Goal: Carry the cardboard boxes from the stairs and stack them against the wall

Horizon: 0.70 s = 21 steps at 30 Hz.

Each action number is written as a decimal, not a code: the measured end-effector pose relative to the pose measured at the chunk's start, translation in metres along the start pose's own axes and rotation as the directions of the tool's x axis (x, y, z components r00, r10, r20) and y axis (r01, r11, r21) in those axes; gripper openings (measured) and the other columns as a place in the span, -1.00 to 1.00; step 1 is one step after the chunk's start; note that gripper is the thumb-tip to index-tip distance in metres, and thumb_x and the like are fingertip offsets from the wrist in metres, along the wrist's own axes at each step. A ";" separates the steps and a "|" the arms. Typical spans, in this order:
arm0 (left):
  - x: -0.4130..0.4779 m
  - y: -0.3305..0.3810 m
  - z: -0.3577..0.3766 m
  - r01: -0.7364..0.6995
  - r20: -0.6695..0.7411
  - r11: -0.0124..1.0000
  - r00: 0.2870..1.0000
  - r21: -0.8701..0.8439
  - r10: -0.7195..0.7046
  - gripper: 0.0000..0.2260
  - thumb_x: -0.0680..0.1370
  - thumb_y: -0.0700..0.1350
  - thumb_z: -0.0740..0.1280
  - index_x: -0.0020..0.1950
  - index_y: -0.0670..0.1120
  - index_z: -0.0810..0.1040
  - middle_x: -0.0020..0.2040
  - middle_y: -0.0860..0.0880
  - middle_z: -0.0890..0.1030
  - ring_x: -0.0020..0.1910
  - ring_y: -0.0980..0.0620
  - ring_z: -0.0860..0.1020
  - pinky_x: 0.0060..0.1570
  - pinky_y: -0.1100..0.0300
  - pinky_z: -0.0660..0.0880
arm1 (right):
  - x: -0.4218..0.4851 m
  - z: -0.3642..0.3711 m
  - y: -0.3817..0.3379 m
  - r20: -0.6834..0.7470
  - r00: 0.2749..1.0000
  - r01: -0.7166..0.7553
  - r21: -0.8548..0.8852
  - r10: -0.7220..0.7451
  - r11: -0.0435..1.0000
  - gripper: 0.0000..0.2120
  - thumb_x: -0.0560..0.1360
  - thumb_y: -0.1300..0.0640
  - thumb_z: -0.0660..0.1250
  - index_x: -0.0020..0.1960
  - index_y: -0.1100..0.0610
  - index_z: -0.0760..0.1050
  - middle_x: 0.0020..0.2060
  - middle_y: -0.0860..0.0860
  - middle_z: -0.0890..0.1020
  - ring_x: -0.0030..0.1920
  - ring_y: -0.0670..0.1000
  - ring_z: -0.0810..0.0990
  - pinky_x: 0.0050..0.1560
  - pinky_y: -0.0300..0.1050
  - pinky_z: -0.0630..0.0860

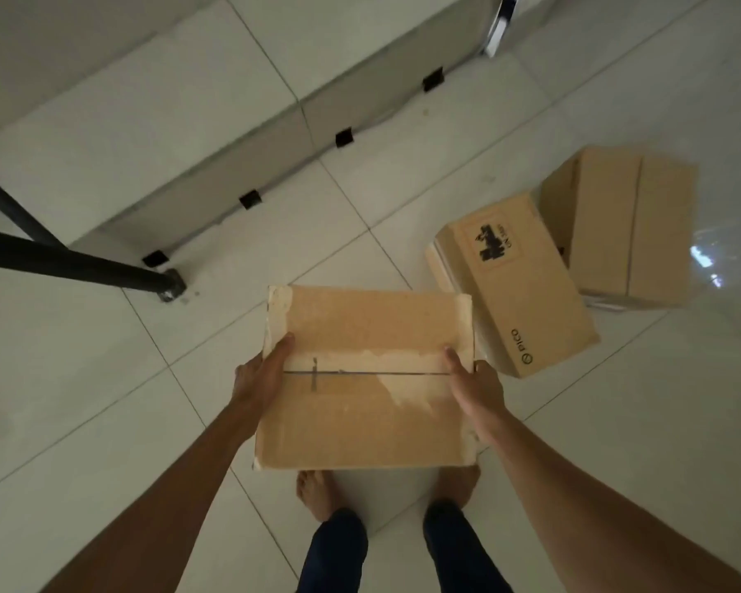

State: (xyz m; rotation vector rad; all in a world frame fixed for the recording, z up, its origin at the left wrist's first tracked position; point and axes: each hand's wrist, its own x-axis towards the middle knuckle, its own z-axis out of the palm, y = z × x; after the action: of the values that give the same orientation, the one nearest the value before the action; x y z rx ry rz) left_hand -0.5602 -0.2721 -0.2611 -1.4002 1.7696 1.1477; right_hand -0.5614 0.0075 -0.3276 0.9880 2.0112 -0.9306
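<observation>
From the head camera, I held a worn, pale-brown rectangular cardboard box (pixel 366 378) out in front of me, above my bare feet (pixel 317 494) and the glossy white tiled floor (pixel 82 400). My left hand (pixel 259 378) pressed flat against its left side with the thumb over the top, and my right hand (pixel 473 389) did the same on the right, so the box was clamped between my palms with nothing seen supporting it from beneath. I judged that this was the weak point: a squeeze grip on soft, scuffed card could slip, and the box would have dropped toward my toes. Two more boxes lay on the floor to my right, a tan carton with a black printed logo (pixel 514 288) resting against a plain tan taped carton (pixel 621 224), both askew rather than stacked. A black metal stand leg (pixel 78 267) reached toward my path on the left, a likely thing to trip over or clip with the box, and the shiny tiles looked slippery for bare feet.
</observation>
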 end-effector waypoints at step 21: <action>-0.340 0.106 -0.133 -0.515 0.074 0.836 0.842 -0.189 0.535 -0.42 0.52 0.24 0.25 0.45 -0.03 0.32 0.20 -0.06 0.48 0.08 -0.11 0.48 0.11 0.01 0.43 | -0.331 -0.251 -0.142 -0.423 0.788 0.419 -0.165 -0.448 0.893 -0.34 0.53 -0.34 0.10 0.22 0.24 0.45 0.11 0.24 0.60 0.14 0.25 0.56 0.04 0.02 0.45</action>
State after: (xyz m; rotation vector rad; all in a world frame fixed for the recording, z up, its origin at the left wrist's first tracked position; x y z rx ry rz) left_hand -0.5656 -0.2323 0.1168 -0.9085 2.0735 1.6585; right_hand -0.5955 0.0377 0.1098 0.7612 2.7313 -0.9187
